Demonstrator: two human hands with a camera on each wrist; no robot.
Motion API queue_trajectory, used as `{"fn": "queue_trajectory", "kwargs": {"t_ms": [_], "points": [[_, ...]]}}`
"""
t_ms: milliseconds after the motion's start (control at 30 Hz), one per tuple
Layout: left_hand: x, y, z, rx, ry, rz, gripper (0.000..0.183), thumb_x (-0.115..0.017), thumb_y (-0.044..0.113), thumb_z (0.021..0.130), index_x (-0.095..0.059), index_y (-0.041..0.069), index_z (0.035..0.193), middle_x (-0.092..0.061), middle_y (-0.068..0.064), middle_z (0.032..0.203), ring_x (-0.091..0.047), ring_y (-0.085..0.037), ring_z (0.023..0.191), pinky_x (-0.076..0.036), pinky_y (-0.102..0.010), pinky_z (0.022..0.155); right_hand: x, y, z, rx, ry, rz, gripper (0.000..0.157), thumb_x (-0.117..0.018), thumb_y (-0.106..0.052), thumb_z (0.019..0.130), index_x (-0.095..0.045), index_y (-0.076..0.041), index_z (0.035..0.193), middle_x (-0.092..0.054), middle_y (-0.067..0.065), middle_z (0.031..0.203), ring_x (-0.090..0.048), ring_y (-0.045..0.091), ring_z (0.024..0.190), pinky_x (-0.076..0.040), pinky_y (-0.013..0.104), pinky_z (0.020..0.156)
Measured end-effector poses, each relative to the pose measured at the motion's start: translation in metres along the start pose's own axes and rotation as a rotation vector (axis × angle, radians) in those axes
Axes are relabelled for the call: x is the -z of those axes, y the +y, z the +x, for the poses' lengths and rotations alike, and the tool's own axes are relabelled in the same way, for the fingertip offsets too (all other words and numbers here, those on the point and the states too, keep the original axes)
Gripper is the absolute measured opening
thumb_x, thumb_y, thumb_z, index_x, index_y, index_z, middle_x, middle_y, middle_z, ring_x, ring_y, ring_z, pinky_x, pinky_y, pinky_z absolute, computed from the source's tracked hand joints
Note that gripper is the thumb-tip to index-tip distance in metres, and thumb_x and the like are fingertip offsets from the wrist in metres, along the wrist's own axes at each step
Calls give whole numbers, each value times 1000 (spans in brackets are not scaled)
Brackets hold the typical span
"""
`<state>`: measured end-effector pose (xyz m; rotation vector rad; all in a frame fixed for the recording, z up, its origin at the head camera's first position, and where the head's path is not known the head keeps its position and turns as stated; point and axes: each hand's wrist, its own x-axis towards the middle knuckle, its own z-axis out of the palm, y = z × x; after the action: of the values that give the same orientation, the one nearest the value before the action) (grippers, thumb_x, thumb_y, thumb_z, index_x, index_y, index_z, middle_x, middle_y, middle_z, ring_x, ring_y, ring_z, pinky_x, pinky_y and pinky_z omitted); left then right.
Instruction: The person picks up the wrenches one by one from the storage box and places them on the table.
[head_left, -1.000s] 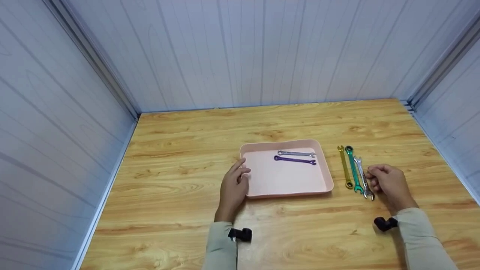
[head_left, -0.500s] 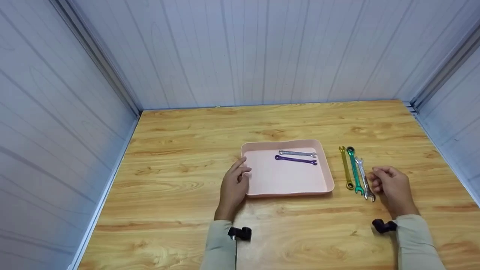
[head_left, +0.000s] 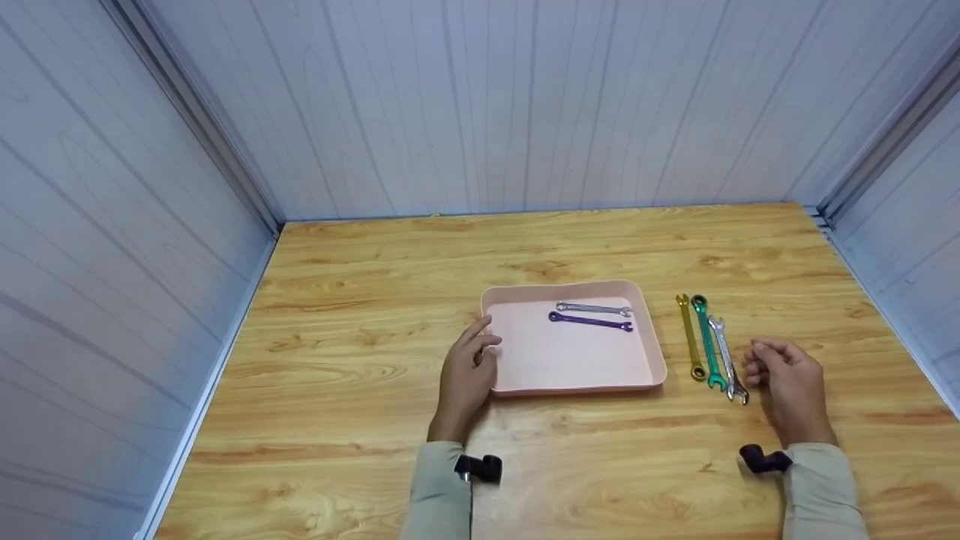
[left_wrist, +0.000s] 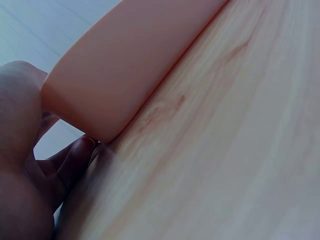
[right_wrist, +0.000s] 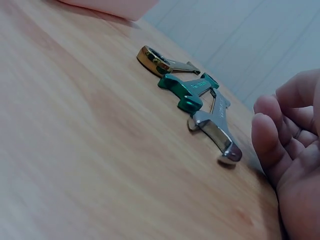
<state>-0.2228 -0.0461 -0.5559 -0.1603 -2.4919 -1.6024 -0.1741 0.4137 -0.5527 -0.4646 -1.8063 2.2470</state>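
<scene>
My left hand (head_left: 466, 375) holds the left side of a shallow pink tray (head_left: 655, 352), its fingertips over and against the rim. In the left wrist view, other fingers (left_wrist: 75, 155) touch the outer wall low down by the table. Inside the tray lie a silver wrench (head_left: 594, 308) and a purple wrench (head_left: 591, 322), roughly parallel. To the tray's right, a gold wrench (head_left: 691, 337), a green wrench (head_left: 708, 341) and a silver open-end wrench (head_left: 724, 360) lie side by side. My right hand (head_left: 789, 382) rests just right of them, fingers loosely curled around nothing.
The wooden table (head_left: 360, 315) is enclosed by pale panels (head_left: 480, 105) at the back and sides. Both wrists carry small black cameras, the left camera (head_left: 480, 468) near the tray's front and the right camera (head_left: 763, 458) below the wrenches.
My right hand has drawn slightly back and to the right, widening its gap from the silver open-end wrench. My left hand, the tray and the wrenches stay in place.
</scene>
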Motion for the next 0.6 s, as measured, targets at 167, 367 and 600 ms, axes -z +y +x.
{"fn": "queue_trajectory", "kwargs": {"t_ms": [167, 367, 600], "points": [[0, 1, 0, 0, -1, -1, 23, -55, 6, 93, -76, 8, 104, -55, 11, 143, -46, -15, 136, -38, -37, 110, 1, -3, 0, -29, -1, 59, 40, -69, -16, 95, -56, 12, 120, -67, 14, 91, -63, 17, 73, -55, 27, 59], [-2, 2, 0, 2, -2, 0, 24, -55, 6, 93, -76, 8, 104, -55, 11, 143, -46, -15, 135, -39, -36, 109, 6, -13, -4, -103, 0, 359, 22, -66, -10, 97, -62, 7, 111, -64, 12, 89, -61, 20, 74, -52, 29, 58], [0, 0, 1, -29, 4, -4, 24, -54, 6, 93, -75, 7, 103, -57, 8, 142, -48, -16, 134, -40, -38, 107, -1, -22, -6, -244, 5, 671, 7, -60, -4, 98, -65, 2, 99, -64, 11, 81, -58, 21, 66, -49, 32, 56]]}}
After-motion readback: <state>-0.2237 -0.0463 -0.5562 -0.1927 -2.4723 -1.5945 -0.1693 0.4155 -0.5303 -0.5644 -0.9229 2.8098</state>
